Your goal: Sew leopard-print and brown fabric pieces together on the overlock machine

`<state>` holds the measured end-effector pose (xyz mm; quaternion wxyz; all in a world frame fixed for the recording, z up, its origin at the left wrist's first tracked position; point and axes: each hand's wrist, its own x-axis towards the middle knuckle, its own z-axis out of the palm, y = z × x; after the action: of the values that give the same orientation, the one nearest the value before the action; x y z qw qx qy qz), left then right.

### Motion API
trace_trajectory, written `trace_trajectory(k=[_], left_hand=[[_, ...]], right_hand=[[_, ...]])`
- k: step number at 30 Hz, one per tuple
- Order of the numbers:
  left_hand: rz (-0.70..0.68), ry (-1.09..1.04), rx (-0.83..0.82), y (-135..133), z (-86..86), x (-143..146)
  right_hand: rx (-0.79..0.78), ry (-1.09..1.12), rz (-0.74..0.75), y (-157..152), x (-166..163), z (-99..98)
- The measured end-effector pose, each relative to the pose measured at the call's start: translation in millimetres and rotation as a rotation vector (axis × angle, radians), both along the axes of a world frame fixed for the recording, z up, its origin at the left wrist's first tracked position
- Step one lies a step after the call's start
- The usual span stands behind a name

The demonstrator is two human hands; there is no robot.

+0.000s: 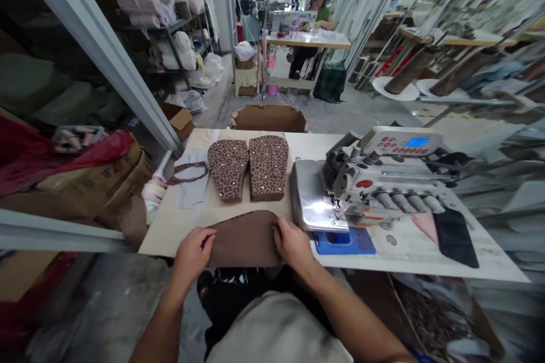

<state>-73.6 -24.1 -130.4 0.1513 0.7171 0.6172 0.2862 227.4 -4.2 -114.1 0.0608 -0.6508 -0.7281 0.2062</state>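
A brown fabric piece (pixel 244 238) with a leopard-print edge lies at the near edge of the work table (pixel 409 249). My left hand (pixel 192 254) pinches its left edge, fingers curled on the cloth. My right hand (pixel 293 244) grips its right edge, close to the metal plate of the sewing machine (pixel 374 181). Two stacks of leopard-print pieces (pixel 249 167) lie side by side further back on the table. A leopard-print strip (pixel 187 173) curls to their left on a white cloth.
An open cardboard box (pixel 269 118) stands behind the table. Bags and a red sack (pixel 63 164) pile up at the left. Pink and black fabric pieces (pixel 451 232) lie right of the machine. Another person (pixel 317 17) sits at a far table.
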Motion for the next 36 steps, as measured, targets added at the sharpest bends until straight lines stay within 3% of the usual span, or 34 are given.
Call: trace_trajectory(k=[7,14,17,20,26,31,36], left_hand=[[-0.001,0.123,-0.037,-2,-2.1,6],[0.199,0.310,-0.059,12,6.6,10],[0.156,0.124,-0.074,12,6.4,12],[0.233,-0.231,-0.144,5,5.3,13],[0.402,-0.904,-0.141,1,21.4,20],[0.364,-1.038,-0.157,11,48.0,50],[0.248,-0.990,-0.206,27,68.7,102]], right_hand=[[-0.017,-0.088,0.003,1,-2,4.5],[0.039,-0.147,0.018,25,-22,25.6],[0.009,-0.088,0.036,36,-26,25.3],[0.044,0.053,0.080,34,-22,22.0],[0.111,0.683,0.121,-3,9,33.3],[0.130,0.927,-0.015,-35,46,44.8],[0.171,0.953,-0.240,-56,90,29.6]])
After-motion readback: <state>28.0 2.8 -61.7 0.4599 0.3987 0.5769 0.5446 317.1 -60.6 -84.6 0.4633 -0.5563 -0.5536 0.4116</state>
